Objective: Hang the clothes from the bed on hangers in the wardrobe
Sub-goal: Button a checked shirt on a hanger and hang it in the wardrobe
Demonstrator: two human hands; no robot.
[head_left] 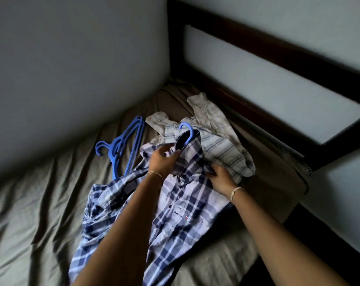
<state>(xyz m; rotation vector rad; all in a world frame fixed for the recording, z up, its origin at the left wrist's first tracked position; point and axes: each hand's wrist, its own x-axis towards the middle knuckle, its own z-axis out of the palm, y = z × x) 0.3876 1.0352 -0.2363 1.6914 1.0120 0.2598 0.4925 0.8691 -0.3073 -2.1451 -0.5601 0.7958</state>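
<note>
A blue and white plaid shirt [175, 205] lies spread on the bed [30, 203]. A blue hanger sits inside it, and only its hook [187, 132] sticks out of the collar. My left hand [163, 162] pinches the collar and left shoulder of the shirt. My right hand [221, 178] grips the shirt's right shoulder. Under and behind the plaid shirt lie a pale striped shirt [226, 153] and a beige checked shirt [208, 114]. The rest of the hanger is hidden by cloth.
A stack of spare blue hangers [123, 145] lies on the grey sheet left of the clothes. A dark wooden headboard [278, 58] runs along the far right. A wall [71, 69] borders the bed at the left.
</note>
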